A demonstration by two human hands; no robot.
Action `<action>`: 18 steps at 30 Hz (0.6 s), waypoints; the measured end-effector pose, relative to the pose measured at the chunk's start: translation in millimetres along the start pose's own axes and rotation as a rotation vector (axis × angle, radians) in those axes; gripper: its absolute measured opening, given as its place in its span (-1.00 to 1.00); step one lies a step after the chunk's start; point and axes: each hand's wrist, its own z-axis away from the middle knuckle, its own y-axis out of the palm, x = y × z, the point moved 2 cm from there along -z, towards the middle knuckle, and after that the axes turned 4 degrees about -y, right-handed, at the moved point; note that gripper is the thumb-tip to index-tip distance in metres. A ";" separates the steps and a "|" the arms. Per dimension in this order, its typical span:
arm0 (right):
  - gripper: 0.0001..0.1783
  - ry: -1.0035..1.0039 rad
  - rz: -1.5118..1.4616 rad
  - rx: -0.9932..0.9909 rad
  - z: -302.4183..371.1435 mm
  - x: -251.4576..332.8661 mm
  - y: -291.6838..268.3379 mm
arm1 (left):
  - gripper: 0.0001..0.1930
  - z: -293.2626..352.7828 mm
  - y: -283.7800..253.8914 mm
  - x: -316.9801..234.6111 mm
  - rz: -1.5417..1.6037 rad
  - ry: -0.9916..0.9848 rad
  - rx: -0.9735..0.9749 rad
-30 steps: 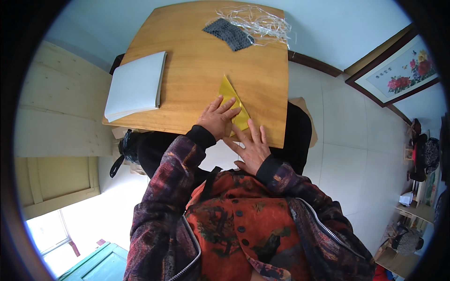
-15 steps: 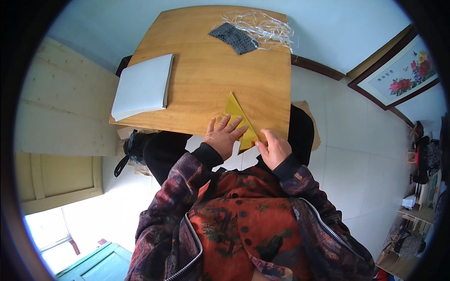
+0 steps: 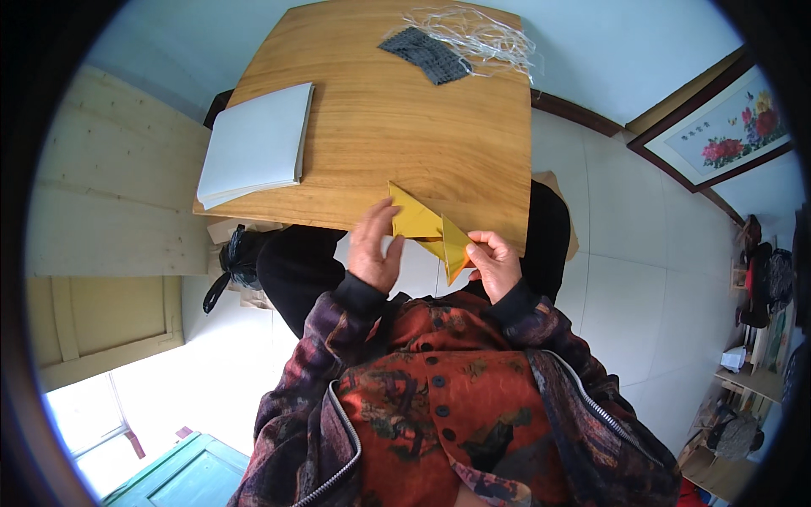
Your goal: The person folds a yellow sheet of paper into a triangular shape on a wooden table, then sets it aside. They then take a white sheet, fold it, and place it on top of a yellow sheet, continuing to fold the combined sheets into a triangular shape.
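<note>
Folded yellow paper [image 3: 414,218] extends leftward from the right grip [image 3: 497,264].

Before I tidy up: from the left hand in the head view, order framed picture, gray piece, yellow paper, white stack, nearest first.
1. Yellow paper: at the left hand.
2. White stack: left side of the table.
3. Gray piece: its far end.
4. Framed picture: far right.

A pale blue wall [image 3: 604,51] stands beyond the wooden surface [image 3: 380,127]; right of the surface, a tiled floor [image 3: 625,287] and framed flower picture [image 3: 718,131]; left, a wooden panel [image 3: 118,190].
</note>
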 end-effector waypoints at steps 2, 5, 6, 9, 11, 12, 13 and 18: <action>-0.73 -0.079 -0.046 -0.024 0.5 7.1 0.5 | -0.62 10.9 -11.5 7.5 0.107 -0.165 -0.153; -0.71 -0.104 -0.122 -0.031 -2.4 17.8 -0.4 | -0.68 15.6 -13.6 15.5 0.555 -0.482 0.168; -0.70 -0.098 -0.163 0.007 -4.5 20.4 1.5 | -0.63 19.4 -9.0 10.9 0.881 -0.574 0.313; -0.70 -0.054 -0.087 0.167 -9.8 24.1 14.1 | -0.50 8.8 1.3 -5.9 1.276 -0.455 0.440; -0.69 -0.108 -0.053 0.263 -7.7 27.1 21.7 | -0.48 2.5 6.7 -13.0 1.455 -0.523 0.293; -0.69 -0.126 -0.049 0.309 -6.5 28.6 24.3 | -0.47 -0.3 7.3 -15.5 1.565 -0.492 0.230; -0.69 -0.144 -0.045 0.353 -5.7 30.6 25.9 | -0.49 -3.1 7.1 -14.4 1.604 -0.544 0.232; -0.67 -0.172 -0.030 0.434 -5.6 39.6 32.1 | -0.62 -5.8 15.2 -9.9 1.763 -0.620 0.196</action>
